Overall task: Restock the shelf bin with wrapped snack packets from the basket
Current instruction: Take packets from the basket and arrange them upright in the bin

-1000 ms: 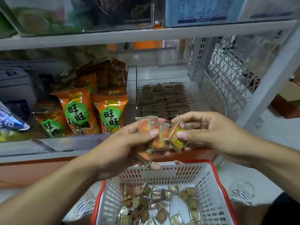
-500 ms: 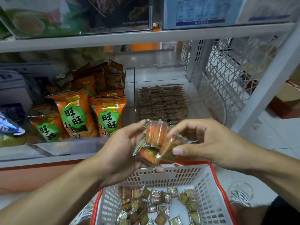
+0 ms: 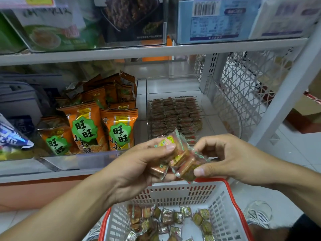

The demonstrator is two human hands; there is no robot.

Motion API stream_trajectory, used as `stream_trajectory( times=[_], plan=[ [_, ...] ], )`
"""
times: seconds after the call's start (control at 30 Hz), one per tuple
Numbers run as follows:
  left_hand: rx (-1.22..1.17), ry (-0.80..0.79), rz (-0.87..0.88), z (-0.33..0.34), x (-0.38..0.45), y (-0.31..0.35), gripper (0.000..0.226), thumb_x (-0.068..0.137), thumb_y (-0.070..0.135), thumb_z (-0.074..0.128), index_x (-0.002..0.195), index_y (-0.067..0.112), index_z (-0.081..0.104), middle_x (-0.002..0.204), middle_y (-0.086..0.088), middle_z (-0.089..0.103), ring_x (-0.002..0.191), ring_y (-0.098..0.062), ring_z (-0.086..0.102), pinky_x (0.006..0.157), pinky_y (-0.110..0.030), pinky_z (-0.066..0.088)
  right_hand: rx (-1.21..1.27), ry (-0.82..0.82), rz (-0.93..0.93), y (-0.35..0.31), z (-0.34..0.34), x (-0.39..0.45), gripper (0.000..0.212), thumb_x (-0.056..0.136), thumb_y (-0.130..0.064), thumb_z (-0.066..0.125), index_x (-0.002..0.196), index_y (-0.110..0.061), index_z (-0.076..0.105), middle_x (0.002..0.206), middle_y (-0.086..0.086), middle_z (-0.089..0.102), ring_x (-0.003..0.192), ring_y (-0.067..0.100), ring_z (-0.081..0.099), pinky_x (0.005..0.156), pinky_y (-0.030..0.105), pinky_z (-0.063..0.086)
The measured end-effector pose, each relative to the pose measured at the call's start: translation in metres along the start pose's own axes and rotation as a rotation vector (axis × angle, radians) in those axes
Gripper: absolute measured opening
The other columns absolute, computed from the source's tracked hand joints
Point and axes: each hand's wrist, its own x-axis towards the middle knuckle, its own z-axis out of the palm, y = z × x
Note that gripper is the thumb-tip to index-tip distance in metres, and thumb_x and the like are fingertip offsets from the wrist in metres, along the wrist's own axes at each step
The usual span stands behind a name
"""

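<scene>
A small bunch of wrapped snack packets (image 3: 178, 157) is held between both hands above the basket's far rim. My left hand (image 3: 139, 169) grips the bunch with its thumb across the top packet. My right hand (image 3: 231, 157) pinches the lowest packet at the bunch's right end between thumb and fingers. The clear shelf bin (image 3: 175, 86) stands just beyond the hands, with rows of brown packets (image 3: 175, 115) stacked inside. Below, the white basket (image 3: 175, 192) with a red rim holds several loose wrapped packets (image 3: 173, 221).
Orange snack bags (image 3: 104, 127) fill the bin to the left. A white shelf board (image 3: 156, 49) runs overhead with clear bins on it. A white upright post (image 3: 284, 93) and mesh side panel (image 3: 243, 87) close the right side. Shoes (image 3: 258, 214) show beside the basket.
The bunch of packets has been turned and regrouped between the two hands, sinking a little toward the basket rim. The right thumb now pinches the lower packet.
</scene>
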Motion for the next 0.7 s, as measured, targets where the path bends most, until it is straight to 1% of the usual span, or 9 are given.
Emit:
stream_trajectory(
  times=[0.07, 0.1, 0.17, 0.27, 0.3, 0.4, 0.5, 0.6, 0.7],
  plan=[
    [-0.016, 0.099, 0.069, 0.001, 0.001, -0.001, 0.059, 0.062, 0.013, 0.094, 0.117, 0.010, 0.074, 0.110, -0.018, 0.076, 0.081, -0.021, 0.075, 0.056, -0.029, 0.060, 0.030, -0.017, -0.007, -0.002, -0.005, -0.001, 0.027, 0.073, -0.023, 0.088, 0.096, -0.022, 0.074, 0.102, 0.008, 0.076, 0.095, 0.024, 0.072, 0.085, 0.033, 0.060],
    [-0.015, 0.143, 0.103, 0.001, 0.002, -0.002, 0.063, 0.059, 0.014, 0.092, 0.119, 0.011, 0.073, 0.110, -0.018, 0.076, 0.081, -0.021, 0.075, 0.056, -0.029, 0.060, 0.091, -0.022, 0.000, -0.001, -0.007, -0.001, 0.029, 0.072, -0.021, 0.090, 0.097, -0.019, 0.074, 0.103, 0.012, 0.076, 0.096, 0.024, 0.072, 0.086, 0.032, 0.059],
    [0.035, 0.207, 0.161, 0.002, 0.002, -0.004, 0.063, 0.054, 0.016, 0.091, 0.114, 0.014, 0.073, 0.104, -0.019, 0.077, 0.074, -0.021, 0.075, 0.057, -0.029, 0.060, 0.249, -0.002, 0.026, 0.002, -0.006, 0.000, 0.037, 0.066, -0.022, 0.094, 0.095, -0.016, 0.072, 0.108, 0.023, 0.073, 0.099, 0.032, 0.070, 0.090, 0.037, 0.057],
    [0.172, 0.227, 0.212, 0.004, 0.000, -0.009, 0.049, 0.048, 0.023, 0.093, 0.095, 0.025, 0.079, 0.094, -0.019, 0.078, 0.066, -0.022, 0.073, 0.058, -0.028, 0.060, 0.287, 0.093, 0.018, 0.007, 0.006, 0.003, 0.037, 0.059, -0.029, 0.097, 0.085, -0.020, 0.073, 0.107, 0.018, 0.074, 0.097, 0.029, 0.071, 0.091, 0.039, 0.057],
    [0.193, 0.224, 0.207, 0.004, -0.001, -0.010, 0.049, 0.048, 0.025, 0.092, 0.095, 0.026, 0.080, 0.092, -0.018, 0.078, 0.065, -0.022, 0.072, 0.059, -0.027, 0.060, 0.259, 0.122, 0.016, 0.008, 0.010, 0.004, 0.033, 0.060, -0.031, 0.095, 0.083, -0.023, 0.073, 0.106, 0.016, 0.075, 0.096, 0.026, 0.071, 0.090, 0.038, 0.057],
    [0.192, 0.212, 0.186, 0.006, -0.002, -0.013, 0.046, 0.059, 0.031, 0.089, 0.104, 0.023, 0.080, 0.094, -0.017, 0.078, 0.062, -0.020, 0.069, 0.058, -0.026, 0.058, 0.204, 0.183, 0.017, 0.010, 0.017, 0.006, 0.033, 0.061, -0.036, 0.093, 0.085, -0.022, 0.075, 0.103, 0.017, 0.076, 0.092, 0.023, 0.070, 0.086, 0.034, 0.057],
    [0.160, 0.175, 0.173, 0.011, -0.002, -0.010, 0.036, 0.082, 0.043, 0.074, 0.105, 0.015, 0.080, 0.096, -0.019, 0.078, 0.064, -0.021, 0.070, 0.057, -0.027, 0.059, 0.303, 0.187, 0.050, 0.011, 0.022, 0.007, 0.034, 0.063, -0.034, 0.093, 0.088, -0.020, 0.073, 0.094, 0.017, 0.076, 0.083, 0.021, 0.069, 0.076, 0.028, 0.057],
    [0.013, 0.207, 0.132, 0.012, -0.002, -0.008, 0.048, 0.085, 0.048, 0.061, 0.102, 0.008, 0.079, 0.102, -0.020, 0.078, 0.075, -0.026, 0.075, 0.059, -0.033, 0.062, 0.306, 0.249, 0.078, 0.014, 0.023, 0.010, 0.033, 0.065, -0.037, 0.090, 0.089, -0.021, 0.072, 0.100, 0.019, 0.075, 0.089, 0.024, 0.066, 0.076, 0.032, 0.051],
    [-0.033, 0.136, 0.147, 0.011, -0.004, -0.009, 0.040, 0.089, 0.039, 0.055, 0.107, 0.013, 0.080, 0.112, -0.016, 0.077, 0.093, -0.028, 0.077, 0.072, -0.043, 0.066, 0.295, 0.290, 0.077, 0.015, 0.022, 0.012, 0.032, 0.066, -0.040, 0.086, 0.089, -0.022, 0.073, 0.105, 0.017, 0.074, 0.093, 0.021, 0.066, 0.076, 0.036, 0.049]
  ],
)
